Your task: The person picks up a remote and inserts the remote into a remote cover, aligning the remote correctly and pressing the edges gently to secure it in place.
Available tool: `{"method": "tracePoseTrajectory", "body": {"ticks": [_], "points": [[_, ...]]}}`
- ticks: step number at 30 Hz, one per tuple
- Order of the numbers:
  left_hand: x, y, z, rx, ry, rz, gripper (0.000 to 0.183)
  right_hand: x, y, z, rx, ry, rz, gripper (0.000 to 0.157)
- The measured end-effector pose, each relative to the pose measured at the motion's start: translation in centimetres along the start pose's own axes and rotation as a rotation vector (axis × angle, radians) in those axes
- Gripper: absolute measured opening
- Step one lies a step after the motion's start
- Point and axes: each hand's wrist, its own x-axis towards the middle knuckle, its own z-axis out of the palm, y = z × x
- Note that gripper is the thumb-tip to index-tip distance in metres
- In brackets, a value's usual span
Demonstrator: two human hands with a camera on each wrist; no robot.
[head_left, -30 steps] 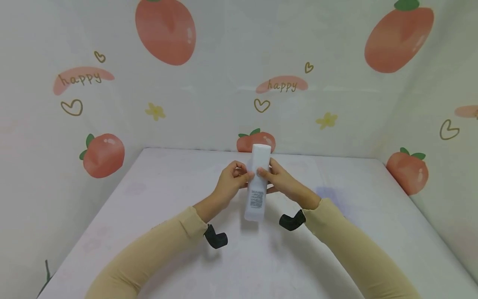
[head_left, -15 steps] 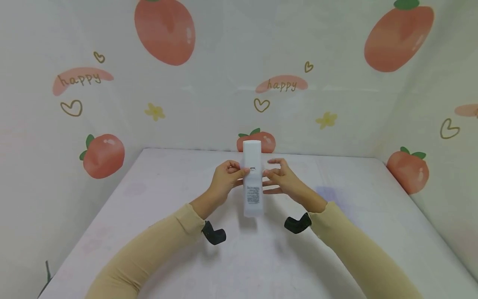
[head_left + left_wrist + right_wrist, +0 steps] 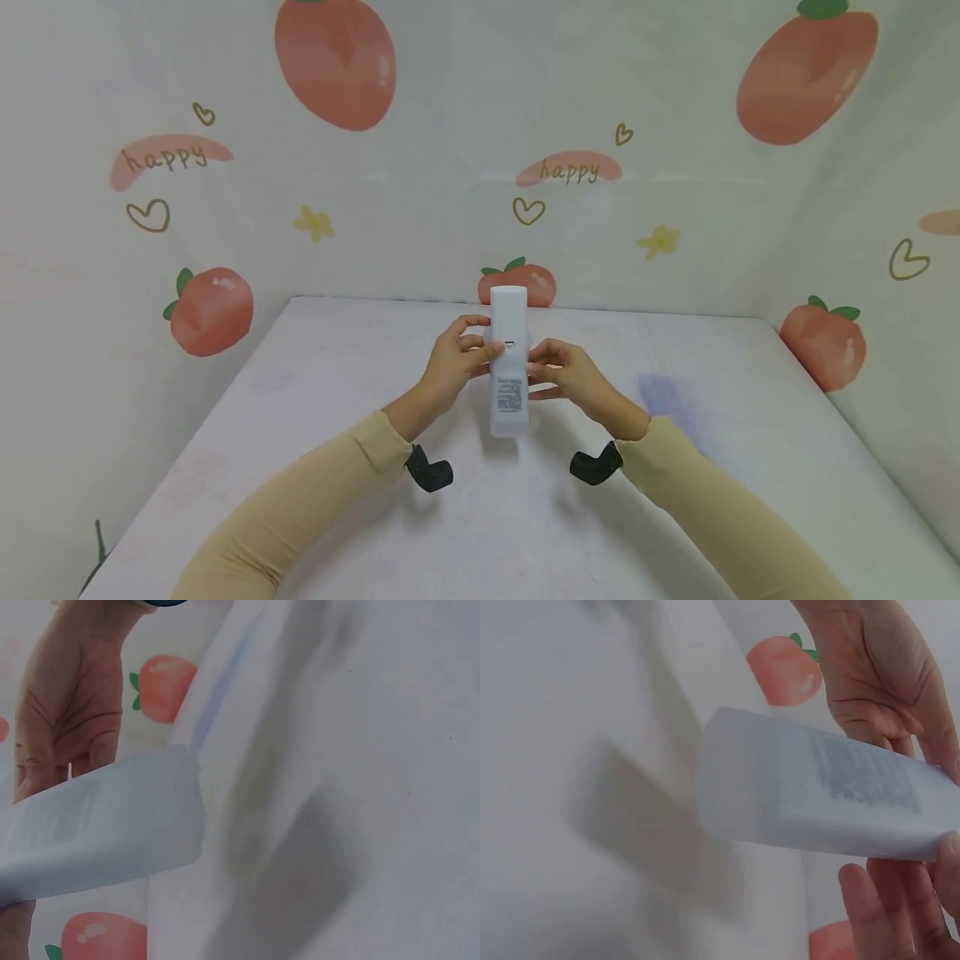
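A white oblong device [image 3: 508,367] with a small dark slot and a printed label is held upright above the table, its label side facing me. The lower end is frosted and casts a shadow on the table below. My left hand [image 3: 448,367] pinches its left side, thumb on the front near the slot and fingers behind. At the right side my right hand [image 3: 576,379] has its thumb at the edge and curled fingers reaching behind. In the right wrist view the device's body [image 3: 795,787] is tilted, with fingertips [image 3: 855,881] of the right hand just below it.
The white table [image 3: 495,533] spreads beneath both arms. Behind it hangs a white curtain [image 3: 420,225] printed with peaches, hearts and lettering. Black curved mounts [image 3: 431,471] sit at both sleeve cuffs.
The device has shifted left and turned, so its slot came into view. The right hand let go of its front, spread its fingers, then came back to its right edge with fingers curled.
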Motion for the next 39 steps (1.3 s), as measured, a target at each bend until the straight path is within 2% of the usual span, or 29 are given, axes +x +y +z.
{"method": "tracePoseTrajectory", "body": {"ticks": [4,7,12,19,27,32,39], "points": [[0.1,0.2,0.0,0.047,-0.059,0.0,0.045,0.0,0.2,-0.1,0.015,0.022,0.0,0.011],[0.2,0.3,-0.1,0.083,-0.09,-0.008,0.049,0.0,0.4,-0.2,0.028,0.018,-0.003,0.014],[0.3,0.6,-0.2,0.094,-0.101,-0.028,0.049,0.1,0.7,-0.5,0.057,0.024,0.006,0.023],[0.3,0.6,-0.2,0.123,-0.117,-0.059,0.044,0.2,0.5,-0.2,0.077,0.071,0.02,0.004],[0.7,0.6,-0.4,0.17,-0.148,-0.09,0.039,0.3,0.6,0.1,0.094,0.07,0.003,0.018],[0.8,1.0,-0.3,0.194,-0.169,-0.087,0.039,0.4,0.7,0.3,0.122,0.11,-0.02,0.008],[0.9,1.0,-0.2,0.263,-0.18,-0.09,0.044,0.3,0.2,1.2,0.022,0.048,-0.027,0.011]]}}
